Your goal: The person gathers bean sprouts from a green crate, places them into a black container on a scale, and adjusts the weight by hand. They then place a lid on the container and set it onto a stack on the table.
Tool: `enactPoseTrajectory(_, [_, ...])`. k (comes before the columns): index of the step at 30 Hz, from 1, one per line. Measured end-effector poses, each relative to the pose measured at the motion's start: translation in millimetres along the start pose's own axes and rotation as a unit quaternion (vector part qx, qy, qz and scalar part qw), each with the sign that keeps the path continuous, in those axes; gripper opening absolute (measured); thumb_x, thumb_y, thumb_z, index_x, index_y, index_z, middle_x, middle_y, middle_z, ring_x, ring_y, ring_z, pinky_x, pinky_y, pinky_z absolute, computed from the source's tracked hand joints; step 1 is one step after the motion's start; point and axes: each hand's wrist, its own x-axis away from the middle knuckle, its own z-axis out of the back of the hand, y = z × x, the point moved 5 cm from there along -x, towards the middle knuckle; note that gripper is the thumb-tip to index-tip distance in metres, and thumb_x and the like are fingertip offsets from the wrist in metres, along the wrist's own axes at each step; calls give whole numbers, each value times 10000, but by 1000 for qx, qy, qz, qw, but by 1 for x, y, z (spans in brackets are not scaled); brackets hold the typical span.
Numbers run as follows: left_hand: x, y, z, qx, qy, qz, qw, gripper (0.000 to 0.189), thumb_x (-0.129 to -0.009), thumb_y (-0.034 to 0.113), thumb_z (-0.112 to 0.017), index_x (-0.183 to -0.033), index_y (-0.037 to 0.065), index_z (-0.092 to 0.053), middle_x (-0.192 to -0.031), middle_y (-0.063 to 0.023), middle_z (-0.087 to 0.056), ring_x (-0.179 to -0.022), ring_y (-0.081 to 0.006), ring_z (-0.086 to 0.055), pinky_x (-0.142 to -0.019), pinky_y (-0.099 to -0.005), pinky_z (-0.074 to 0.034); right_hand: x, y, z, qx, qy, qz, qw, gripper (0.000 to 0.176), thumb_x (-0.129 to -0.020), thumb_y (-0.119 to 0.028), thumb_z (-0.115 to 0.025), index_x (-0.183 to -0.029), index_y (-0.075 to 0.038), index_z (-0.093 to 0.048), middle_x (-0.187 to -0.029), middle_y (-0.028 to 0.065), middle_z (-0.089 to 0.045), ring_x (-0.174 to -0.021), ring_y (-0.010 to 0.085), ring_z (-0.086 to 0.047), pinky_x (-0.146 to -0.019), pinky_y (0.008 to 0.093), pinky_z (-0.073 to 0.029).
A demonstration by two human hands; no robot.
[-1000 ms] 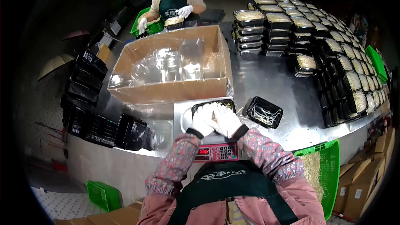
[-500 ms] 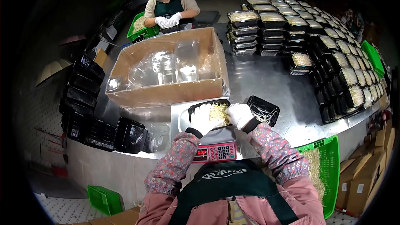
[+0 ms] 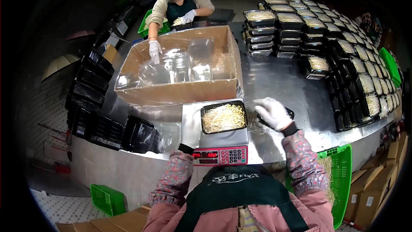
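Observation:
A black tray of bean sprouts (image 3: 224,117) sits on the platform of a red-framed digital scale (image 3: 219,156). Left of the tray, close to its edge, is my left hand (image 3: 191,129) in a white glove, its fingers blurred against the pale surface. My right hand (image 3: 274,112), also gloved, hovers with fingers stretched and parted over a second black tray (image 3: 290,114), covering most of it. A few loose sprouts (image 3: 257,125) lie by that tray's near left side.
Beyond the scale stands a large cardboard box (image 3: 180,96) of clear plastic lids. A co-worker (image 3: 182,6) reaches into it. Empty black trays (image 3: 139,134) line the left edge. Stacks of filled packs (image 3: 315,25) cover the right. A green crate (image 3: 342,184) of sprouts stands below the right edge.
Both my hands have come off the sprouts in the scale tray, the left moving left, the right over the second tray. The co-worker's hand now reaches into the box.

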Motion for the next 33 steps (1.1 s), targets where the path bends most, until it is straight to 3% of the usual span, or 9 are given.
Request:
enactPoseTrajectory(2, [12,2,-21,69,21,51,996,481,-978,117,-513,-1422,-40,-414,-1435,-217,-469,-1365,-325,-413,-1146,-397,-305,-8,-30,-37,-20,-2,53,998,473,-950,-347,-543,-1300,-30,-566,-1217,201,-616,-1172,357,-560,-1019,421,-429])
enactPoseTrajectory(5, [5,46,-34,-201,-22,25,979,613,-906,203,-568,-1449,-18,-392,-1438,-231,-455,-1319,-369,-435,-1101,-528,-292,-26,-34,-106,18,-51,79,995,611,-967,-389,-503,-1415,20,-436,-1401,247,-495,-1321,369,-456,-1122,425,-340])
enactPoseTrajectory(7, [11,32,-58,-275,-80,-20,958,638,-907,280,-545,-1436,-43,-394,-1460,-185,-460,-1332,-312,-444,-1097,-549,-293,-25,-36,-141,83,-131,-17,988,758,-962,-512,-444,-1494,9,-302,-1518,267,-335,-1413,409,-319,-1149,491,-285])
enactPoseTrajectory(9, [11,23,-65,-306,-115,-7,945,626,-912,298,-529,-1430,-31,-408,-1455,-188,-463,-1335,-297,-446,-1086,-553,-312,-20,-54,-142,149,-124,-46,980,838,-937,-574,-453,-1512,4,-258,-1550,257,-283,-1423,438,-281,-1151,509,-275])
enactPoseTrajectory(16, [13,25,-54,-219,-83,8,972,744,-888,389,-599,-1464,-17,-360,-1485,-204,-411,-1359,-352,-399,-1096,-570,-292,-28,-38,-134,-46,-175,-44,982,839,-959,-580,-435,-1552,-44,-179,-1579,260,-214,-1471,434,-174,-1200,480,-166])
enactPoseTrajectory(20, [-3,58,-22,-173,-52,-39,983,1017,-705,548,-756,-1461,-9,-363,-1481,-216,-392,-1375,-420,-322,-1129,-555,-230,-40,-27,-89,-144,-130,-50,980,663,-1012,-457,-441,-1504,-28,-324,-1558,225,-302,-1470,340,-246,-1203,390,-193])
enactPoseTrajectory(24, [-28,52,-54,-115,-133,-108,978,947,-684,516,-771,-1413,14,-431,-1406,-183,-476,-1297,-372,-421,-1107,-505,-298,-91,-6,-70,-320,-6,-46,946,525,-976,-280,-601,-1398,10,-485,-1438,185,-501,-1361,250,-443,-1135,341,-329])
enactPoseTrajectory(25, [-35,58,-60,-140,-198,-66,968,864,-707,521,-753,-1363,27,-484,-1341,-154,-526,-1238,-343,-469,-1074,-485,-342,-107,-1,-67,-328,15,-39,944,512,-973,-272,-597,-1382,19,-499,-1410,193,-527,-1325,262,-487,-1118,339,-357])
enactPoseTrajectory(33, [-41,42,-73,-143,-229,-44,962,737,-762,495,-736,-1308,40,-543,-1285,-152,-550,-1220,-348,-482,-1029,-477,-401,-217,25,-107,5,0,4,1000,547,-958,-303,-525,-1373,46,-463,-1308,280,-554,-1224,376,-540,-1065,412,-401])
